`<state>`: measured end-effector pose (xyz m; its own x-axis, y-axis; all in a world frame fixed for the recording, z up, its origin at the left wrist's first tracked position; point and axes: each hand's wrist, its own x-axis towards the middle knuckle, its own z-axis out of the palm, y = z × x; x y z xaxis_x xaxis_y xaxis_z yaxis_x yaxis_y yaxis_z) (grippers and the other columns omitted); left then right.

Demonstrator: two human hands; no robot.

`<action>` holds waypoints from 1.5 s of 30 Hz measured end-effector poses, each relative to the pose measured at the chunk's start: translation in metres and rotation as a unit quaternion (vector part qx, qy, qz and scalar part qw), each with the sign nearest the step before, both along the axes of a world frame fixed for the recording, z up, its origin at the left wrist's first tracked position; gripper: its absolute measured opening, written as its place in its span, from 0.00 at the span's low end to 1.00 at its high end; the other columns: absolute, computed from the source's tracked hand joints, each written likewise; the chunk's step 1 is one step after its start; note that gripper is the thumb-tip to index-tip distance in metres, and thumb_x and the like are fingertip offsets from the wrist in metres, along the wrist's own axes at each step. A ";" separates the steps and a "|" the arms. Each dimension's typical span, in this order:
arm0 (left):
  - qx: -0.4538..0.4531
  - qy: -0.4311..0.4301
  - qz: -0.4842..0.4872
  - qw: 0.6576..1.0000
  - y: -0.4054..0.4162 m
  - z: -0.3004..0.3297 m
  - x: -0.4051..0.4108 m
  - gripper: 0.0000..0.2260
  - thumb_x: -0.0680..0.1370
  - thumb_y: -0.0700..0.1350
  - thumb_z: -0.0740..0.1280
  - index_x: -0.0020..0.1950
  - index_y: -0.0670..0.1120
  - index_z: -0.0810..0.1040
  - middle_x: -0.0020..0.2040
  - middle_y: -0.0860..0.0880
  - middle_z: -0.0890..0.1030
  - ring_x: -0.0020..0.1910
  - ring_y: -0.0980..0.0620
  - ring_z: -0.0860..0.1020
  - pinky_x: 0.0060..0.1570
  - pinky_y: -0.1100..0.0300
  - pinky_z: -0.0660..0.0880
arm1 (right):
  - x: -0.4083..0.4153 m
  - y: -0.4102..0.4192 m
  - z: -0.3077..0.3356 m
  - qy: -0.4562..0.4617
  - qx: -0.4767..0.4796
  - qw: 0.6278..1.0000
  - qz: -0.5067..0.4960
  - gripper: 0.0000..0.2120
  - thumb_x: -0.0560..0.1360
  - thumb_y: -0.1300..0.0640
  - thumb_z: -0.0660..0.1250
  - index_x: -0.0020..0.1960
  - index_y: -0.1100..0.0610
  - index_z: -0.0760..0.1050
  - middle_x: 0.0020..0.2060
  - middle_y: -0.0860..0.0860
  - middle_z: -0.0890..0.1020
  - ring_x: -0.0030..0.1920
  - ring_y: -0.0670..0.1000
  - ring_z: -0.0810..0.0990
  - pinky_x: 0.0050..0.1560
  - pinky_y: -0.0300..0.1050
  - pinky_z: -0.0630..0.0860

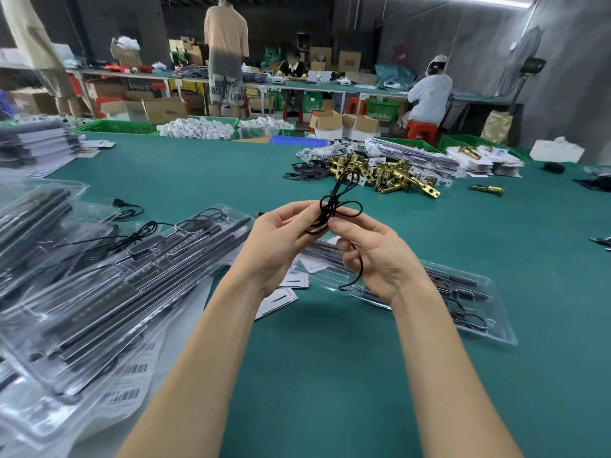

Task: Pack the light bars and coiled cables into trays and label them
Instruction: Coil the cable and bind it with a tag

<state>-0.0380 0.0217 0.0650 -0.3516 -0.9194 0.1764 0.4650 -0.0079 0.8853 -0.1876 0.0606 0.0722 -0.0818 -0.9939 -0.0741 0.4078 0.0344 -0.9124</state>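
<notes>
The green table [330, 375] is carrying clear trays [463, 309] below the fingers [297, 216], tray stacks [82, 292] leftward, and brass latches [380, 173] beyond them.

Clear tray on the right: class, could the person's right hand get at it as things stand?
Probably yes, but not at once. The clear tray lies uncovered just beneath the right hand, but that hand and the left hand both hold the black cable.

The bench [330, 375] is teal-green. The cable [334, 206] is black, as are the light bars [139, 285] in clear trays [496, 328]. White labels [132, 371] carry black barcodes. Farther back — brass-gold latches [390, 175], green crates [115, 126], a red stool [420, 130].
</notes>
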 end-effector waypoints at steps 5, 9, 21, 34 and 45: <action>-0.036 -0.080 0.034 0.996 -0.002 -0.002 0.000 0.06 0.81 0.40 0.67 0.52 0.45 0.84 0.46 0.48 0.85 0.44 0.56 0.82 0.46 0.65 0.78 | 0.004 -0.001 0.000 0.021 -0.024 0.999 -0.039 0.10 0.72 0.69 0.73 0.51 0.59 0.81 0.32 0.49 0.81 0.27 0.43 0.69 0.23 0.31 0.65; -0.056 -0.092 0.011 0.994 -0.001 -0.001 0.000 0.07 0.81 0.41 0.66 0.53 0.45 0.84 0.50 0.48 0.86 0.48 0.55 0.82 0.50 0.64 0.78 | 0.003 0.000 0.001 0.039 -0.047 0.996 -0.063 0.09 0.72 0.69 0.74 0.46 0.56 0.82 0.32 0.48 0.82 0.28 0.44 0.69 0.24 0.32 0.65; -0.048 -0.098 0.048 0.993 -0.004 -0.001 0.001 0.05 0.81 0.39 0.67 0.50 0.38 0.79 0.40 0.48 0.84 0.39 0.54 0.82 0.48 0.60 0.81 | -0.002 0.003 -0.001 0.112 -0.069 0.991 -0.008 0.07 0.77 0.65 0.70 0.51 0.55 0.83 0.39 0.48 0.83 0.33 0.45 0.76 0.30 0.34 0.72; -0.158 -0.255 0.138 0.944 -0.001 -0.002 -0.002 0.05 0.79 0.42 0.69 0.50 0.49 0.84 0.43 0.50 0.86 0.45 0.48 0.85 0.53 0.43 0.81 | 0.000 -0.006 -0.009 0.272 -0.151 0.940 -0.142 0.06 0.75 0.62 0.73 0.48 0.53 0.86 0.42 0.51 0.88 0.45 0.51 0.87 0.53 0.53 0.84; -0.338 -0.399 0.272 0.808 0.006 -0.010 -0.025 0.13 0.83 0.39 0.59 0.64 0.44 0.79 0.47 0.48 0.78 0.43 0.55 0.71 0.44 0.67 0.63 | 0.009 -0.005 -0.003 0.309 -0.148 0.935 -0.093 0.09 0.78 0.57 0.67 0.50 0.48 0.86 0.46 0.45 0.87 0.52 0.48 0.86 0.61 0.55 0.80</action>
<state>-0.0626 0.0281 0.0552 -0.1772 -0.7645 0.6198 -0.4835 0.6162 0.6217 -0.1790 0.0559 0.0693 -0.1920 -0.9273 0.3214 -0.2265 -0.2767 -0.9339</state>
